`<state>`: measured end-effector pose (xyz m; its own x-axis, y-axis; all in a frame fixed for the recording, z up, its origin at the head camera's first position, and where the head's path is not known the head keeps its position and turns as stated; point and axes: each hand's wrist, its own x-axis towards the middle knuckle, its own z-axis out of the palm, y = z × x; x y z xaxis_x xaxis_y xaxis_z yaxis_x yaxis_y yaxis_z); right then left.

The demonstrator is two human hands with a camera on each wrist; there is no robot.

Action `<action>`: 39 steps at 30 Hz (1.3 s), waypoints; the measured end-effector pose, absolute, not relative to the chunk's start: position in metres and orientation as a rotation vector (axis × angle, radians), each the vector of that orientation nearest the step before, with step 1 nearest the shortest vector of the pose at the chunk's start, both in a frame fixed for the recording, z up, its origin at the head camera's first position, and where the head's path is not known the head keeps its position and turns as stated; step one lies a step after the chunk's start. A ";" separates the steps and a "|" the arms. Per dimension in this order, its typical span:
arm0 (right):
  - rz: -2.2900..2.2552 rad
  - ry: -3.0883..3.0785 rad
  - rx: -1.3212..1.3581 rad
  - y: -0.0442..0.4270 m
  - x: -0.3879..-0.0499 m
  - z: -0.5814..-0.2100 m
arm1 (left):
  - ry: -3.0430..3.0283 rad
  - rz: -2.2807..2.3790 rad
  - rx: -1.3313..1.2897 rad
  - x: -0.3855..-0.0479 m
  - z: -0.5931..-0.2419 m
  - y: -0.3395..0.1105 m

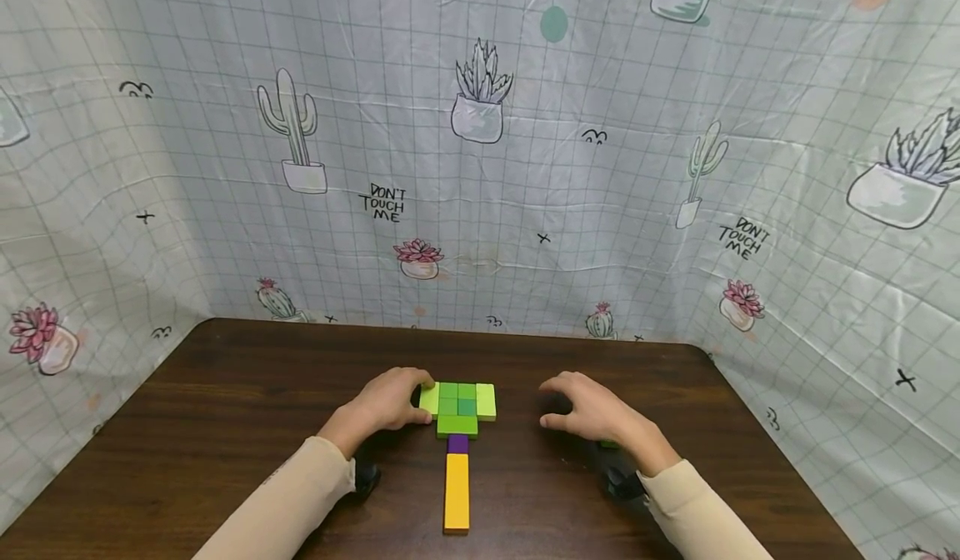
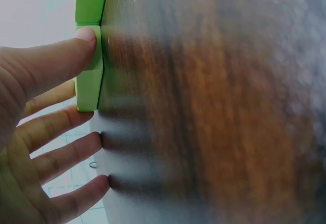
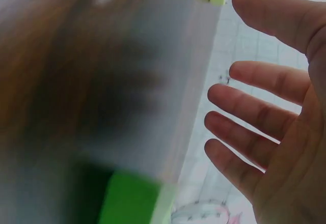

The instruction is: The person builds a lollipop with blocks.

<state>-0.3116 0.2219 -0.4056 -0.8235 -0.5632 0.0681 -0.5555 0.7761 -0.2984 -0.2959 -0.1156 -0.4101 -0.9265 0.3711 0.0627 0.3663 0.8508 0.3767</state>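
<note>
A flat figure of wooden blocks lies on the table. At its top, small green blocks (image 1: 448, 391) and a teal block (image 1: 466, 407) stand between two light green blocks, left and right. Below them come a wide green block (image 1: 457, 425), a purple block (image 1: 457, 443) and a long yellow-orange block (image 1: 457, 493). My left hand (image 1: 386, 399) pinches the left light green block (image 2: 89, 89) between thumb and forefinger; its other fingers are spread. My right hand (image 1: 596, 410) hovers right of the figure, apart from the right light green block (image 1: 486, 402), fingers parted and holding nothing.
Another green block (image 3: 130, 198) lies on the dark wooden table (image 1: 300, 360) beneath my right wrist, mostly hidden in the head view. A curtain (image 1: 480, 210) printed with cacti hangs behind the table and along both sides.
</note>
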 end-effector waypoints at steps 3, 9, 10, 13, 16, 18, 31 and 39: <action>-0.471 2.965 -0.929 0.235 -0.306 -0.408 | 3.011 0.607 0.600 -0.295 -0.410 -0.116; -0.436 3.009 -0.898 0.255 -0.297 -0.407 | 3.001 0.624 0.608 -0.295 -0.410 -0.117; -0.429 3.016 -0.889 0.258 -0.295 -0.407 | 2.998 0.628 0.609 -0.295 -0.410 -0.117; -0.423 3.025 -0.853 0.265 -0.293 -0.406 | 2.998 0.633 0.609 -0.295 -0.411 -0.116; -0.413 3.027 -0.830 0.271 -0.292 -0.407 | 3.003 0.632 0.607 -0.296 -0.411 -0.116; -0.409 3.025 -0.806 0.274 -0.292 -0.407 | 3.003 0.629 0.605 -0.296 -0.412 -0.116; -0.420 3.015 -0.740 0.286 -0.292 -0.411 | 2.995 0.621 0.583 -0.295 -0.409 -0.114; -0.447 3.004 -0.670 0.289 -0.292 -0.409 | 3.002 0.631 0.583 -0.296 -0.408 -0.116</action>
<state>-0.2922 0.2890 -0.4087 -0.9067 -0.4206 0.0316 -0.4116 0.8658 -0.2846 -0.2957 -0.1157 -0.4083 -0.9302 0.3627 0.0566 0.3548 0.8487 0.3921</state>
